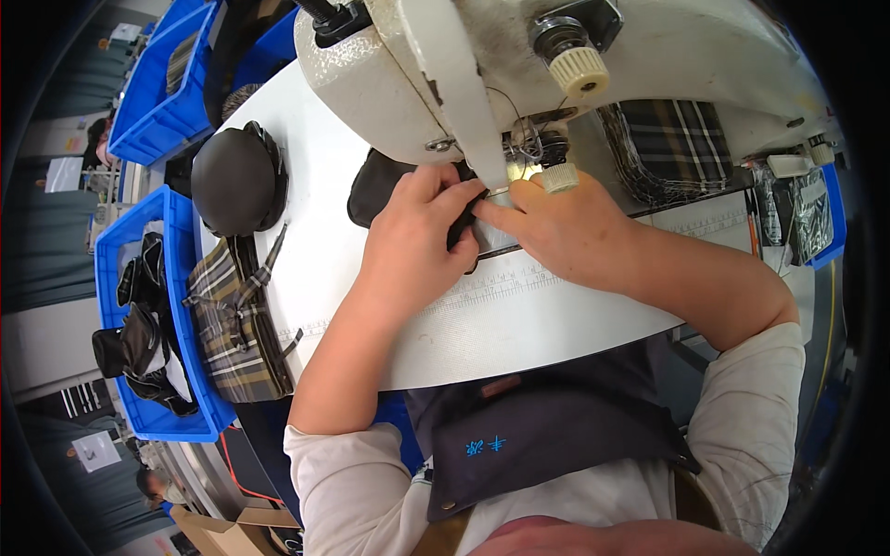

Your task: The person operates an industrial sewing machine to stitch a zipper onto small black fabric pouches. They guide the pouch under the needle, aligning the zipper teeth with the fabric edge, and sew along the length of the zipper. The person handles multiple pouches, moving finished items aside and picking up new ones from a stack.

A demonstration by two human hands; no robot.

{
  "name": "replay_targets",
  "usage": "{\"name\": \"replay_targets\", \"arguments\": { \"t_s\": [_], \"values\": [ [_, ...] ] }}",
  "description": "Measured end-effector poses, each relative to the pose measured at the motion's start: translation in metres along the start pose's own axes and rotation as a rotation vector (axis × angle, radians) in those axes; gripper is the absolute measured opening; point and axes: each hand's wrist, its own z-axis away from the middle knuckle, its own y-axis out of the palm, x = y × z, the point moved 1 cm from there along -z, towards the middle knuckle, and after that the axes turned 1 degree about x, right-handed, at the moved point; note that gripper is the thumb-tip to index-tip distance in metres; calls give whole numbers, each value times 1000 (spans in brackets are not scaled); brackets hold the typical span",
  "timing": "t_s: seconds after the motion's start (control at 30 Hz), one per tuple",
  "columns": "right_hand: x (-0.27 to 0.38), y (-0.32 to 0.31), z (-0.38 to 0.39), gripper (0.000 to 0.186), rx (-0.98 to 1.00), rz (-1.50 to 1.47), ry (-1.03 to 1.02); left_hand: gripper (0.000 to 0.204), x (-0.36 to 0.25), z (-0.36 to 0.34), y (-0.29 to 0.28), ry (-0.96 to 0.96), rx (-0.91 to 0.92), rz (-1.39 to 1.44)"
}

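A black fabric piece [378, 188] lies on the white sewing table, partly under the head of a sewing machine [445, 83]. My left hand [419, 227] grips its right part, thumb and fingers closed on the dark, folded edge. From the other side my right hand [579, 227] meets it, fingers bent together at the lit needle area, one fingertip against the fabric's edge. The fingertips of both hands almost touch just left of the presser foot. The needle tip and the part of the fabric beneath it are hidden by my fingers and the machine.
On the left, a rounded black cap-like piece [235, 181] sits beside a plaid fabric stack [232, 324]. Blue bins [215, 408] with dark pieces stand beyond the table edge. More plaid pieces [675, 144] lie right of the needle; a ruler strip [501, 285] crosses the tabletop.
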Motion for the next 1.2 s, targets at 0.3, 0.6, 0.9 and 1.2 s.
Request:
{"name": "replay_targets", "arguments": {
  "t_s": [0.3, 0.6, 0.9, 1.2],
  "values": [
    [1, -1, -3, 14, 96, -92, -2, 50, 2, -5, 4, 265, -82, -253],
    [-4, -8, -2, 8, 121, -100, -10, 46, -15, 0, 6, 120, -2, -240],
    [-4, -9, -4, 21, 114, -65, 30, 48, -16, -3, 6, 60, -21, -194],
    [11, -6, 0, 26, -18, -107, -148, 71, 8, 10, -15, 109, 129, 190]
  ]
}}
